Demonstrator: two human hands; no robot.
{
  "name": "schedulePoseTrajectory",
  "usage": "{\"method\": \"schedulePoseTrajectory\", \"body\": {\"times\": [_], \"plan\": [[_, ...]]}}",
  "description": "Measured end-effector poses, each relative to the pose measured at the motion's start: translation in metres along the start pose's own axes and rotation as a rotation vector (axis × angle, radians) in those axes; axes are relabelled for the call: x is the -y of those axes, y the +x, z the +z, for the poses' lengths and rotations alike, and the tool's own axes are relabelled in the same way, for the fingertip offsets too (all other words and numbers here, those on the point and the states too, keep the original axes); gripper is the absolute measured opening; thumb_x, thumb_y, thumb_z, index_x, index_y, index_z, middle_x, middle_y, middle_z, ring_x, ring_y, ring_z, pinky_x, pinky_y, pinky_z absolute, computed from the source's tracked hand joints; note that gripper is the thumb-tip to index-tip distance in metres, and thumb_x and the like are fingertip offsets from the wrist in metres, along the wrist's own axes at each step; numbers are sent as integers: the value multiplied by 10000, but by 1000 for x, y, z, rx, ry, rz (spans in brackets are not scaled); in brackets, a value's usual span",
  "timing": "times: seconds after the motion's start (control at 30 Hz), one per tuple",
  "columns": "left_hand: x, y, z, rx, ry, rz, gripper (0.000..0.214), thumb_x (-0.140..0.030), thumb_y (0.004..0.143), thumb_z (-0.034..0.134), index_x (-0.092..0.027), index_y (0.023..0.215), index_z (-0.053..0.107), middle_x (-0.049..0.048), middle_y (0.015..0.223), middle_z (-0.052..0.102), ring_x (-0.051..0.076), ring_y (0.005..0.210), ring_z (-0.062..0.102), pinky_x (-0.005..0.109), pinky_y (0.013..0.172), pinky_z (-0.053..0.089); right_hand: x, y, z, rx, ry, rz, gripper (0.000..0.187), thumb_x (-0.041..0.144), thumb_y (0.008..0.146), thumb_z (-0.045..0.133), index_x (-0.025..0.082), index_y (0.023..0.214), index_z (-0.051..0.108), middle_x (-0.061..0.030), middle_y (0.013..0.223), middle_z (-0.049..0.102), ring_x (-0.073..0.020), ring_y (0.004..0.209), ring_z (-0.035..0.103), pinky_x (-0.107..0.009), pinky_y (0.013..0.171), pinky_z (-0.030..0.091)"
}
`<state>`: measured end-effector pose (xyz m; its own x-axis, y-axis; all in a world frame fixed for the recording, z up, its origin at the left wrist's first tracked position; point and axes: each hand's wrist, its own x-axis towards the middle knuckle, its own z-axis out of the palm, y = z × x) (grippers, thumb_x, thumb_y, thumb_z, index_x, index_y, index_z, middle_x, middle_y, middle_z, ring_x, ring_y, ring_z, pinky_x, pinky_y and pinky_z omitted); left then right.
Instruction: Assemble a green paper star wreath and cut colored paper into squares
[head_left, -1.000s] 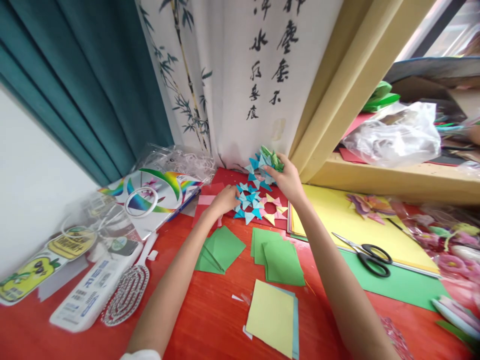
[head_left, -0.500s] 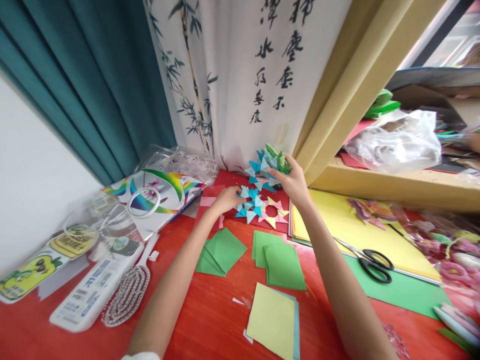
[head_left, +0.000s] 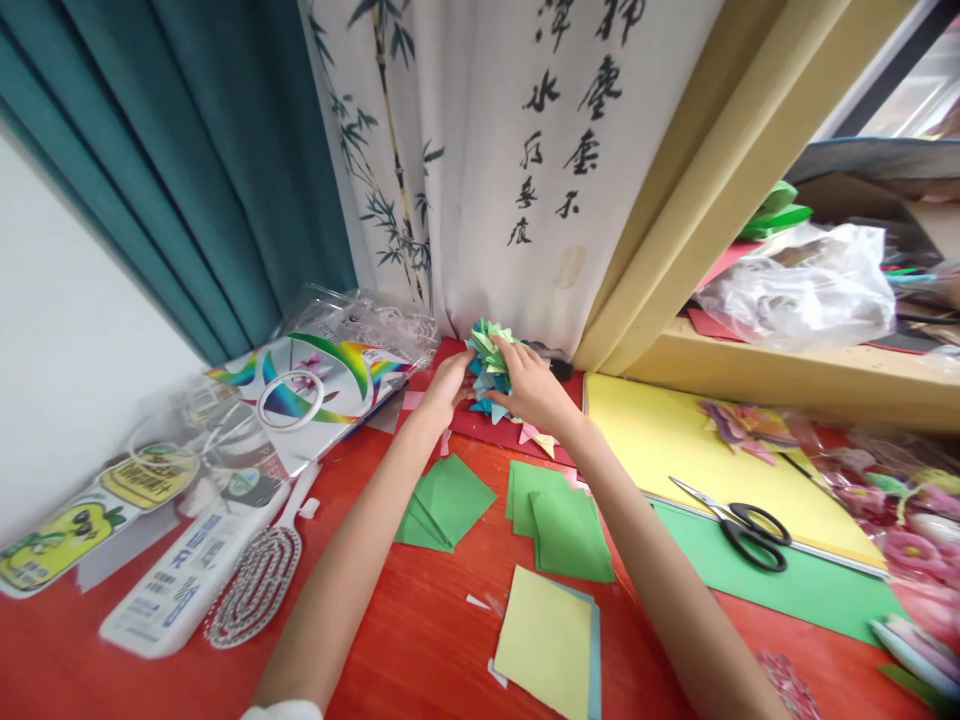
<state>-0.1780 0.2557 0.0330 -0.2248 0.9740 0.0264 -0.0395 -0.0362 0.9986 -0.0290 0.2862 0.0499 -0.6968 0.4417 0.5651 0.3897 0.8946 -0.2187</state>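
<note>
A bundle of folded paper star rings (head_left: 491, 350), green on top and blue below, stands near the far edge of the table. My left hand (head_left: 450, 385) is closed around its left side. On the right, my right hand (head_left: 541, 392) grips the same bundle with its fingers curved over the green part. A pink and yellow paper ring (head_left: 538, 438) lies below my right hand, mostly covered by it. Beneath the rings is a dark red paper sheet (head_left: 480, 425). Nearer me lie green paper squares (head_left: 450, 497) and more green sheets (head_left: 571, 530).
Scissors (head_left: 739, 522) rest on yellow and green paper sheets (head_left: 637, 435) at the right. Pale yellow paper (head_left: 544, 640) lies in front. On the left are a hairbrush (head_left: 259, 580), a white packet (head_left: 169, 590) and plastic packaging (head_left: 352, 320). A curtain (head_left: 480, 180) hangs behind.
My right hand has moved left with the green and blue rings, bringing them over the blue ring at my left hand. Both hands are now together on one bundle.
</note>
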Motion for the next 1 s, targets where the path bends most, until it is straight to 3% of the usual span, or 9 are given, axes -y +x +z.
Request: {"method": "schedulePoseTrajectory", "body": {"times": [0.2,0.33,0.4,0.47,0.53,0.7,0.83,1.0], "plan": [[0,-1,2,79,94,72,553,-598,849,280,-146,948,582,84,789,622,137,664,585,215,510,445,-13,0,9,-86,76,102,656,153,724,499,119,1338,270,-165,1250,443,-279,1173,415,-414,964,351],[7,0,-2,115,277,154,564,-531,898,153,-174,1068,555,98,988,618,167,832,593,262,647,484,-21,0,10,-134,121,151,613,129,733,448,149,1316,259,-147,1239,440,-234,1161,431,-372,956,364],[13,1,-6,150,416,193,377,-419,895,322,-191,1038,585,80,1031,609,188,928,565,311,784,466,-24,-1,9,-135,123,170,597,138,741,441,142,1310,262,-153,1233,440,-236,1155,434,-372,951,364],[20,1,-12,192,568,230,187,-249,786,536,-211,939,637,54,1022,608,220,1030,508,378,942,371,-26,-3,8,-103,112,169,590,137,743,438,137,1310,277,-160,1231,441,-251,1158,429,-393,956,351],[27,0,-16,222,705,260,215,-113,672,607,-228,845,662,35,1013,600,248,1089,453,433,1027,250,-27,-7,11,-37,98,146,601,127,728,450,140,1311,305,-162,1237,449,-272,1173,418,-423,972,323],[32,1,-18,190,903,329,159,-101,689,583,-192,801,649,81,1078,542,288,1125,391,451,1010,246,-27,-16,30,132,85,135,743,197,668,579,126,1347,282,-186,1296,442,-317,1211,400,-492,989,275],[26,4,-9,135,934,383,82,-166,743,584,-172,819,614,76,1046,552,257,1075,439,409,972,308,-34,-17,38,128,82,207,803,232,661,609,89,1364,247,-216,1314,424,-330,1199,418,-491,971,299],[24,6,-2,38,897,390,359,-180,820,512,-155,1163,408,89,1112,537,156,949,548,291,830,433,-40,-13,32,43,107,295,692,159,664,539,120,1323,330,-162,1179,561,-300,1051,544,-427,859,415]]}}
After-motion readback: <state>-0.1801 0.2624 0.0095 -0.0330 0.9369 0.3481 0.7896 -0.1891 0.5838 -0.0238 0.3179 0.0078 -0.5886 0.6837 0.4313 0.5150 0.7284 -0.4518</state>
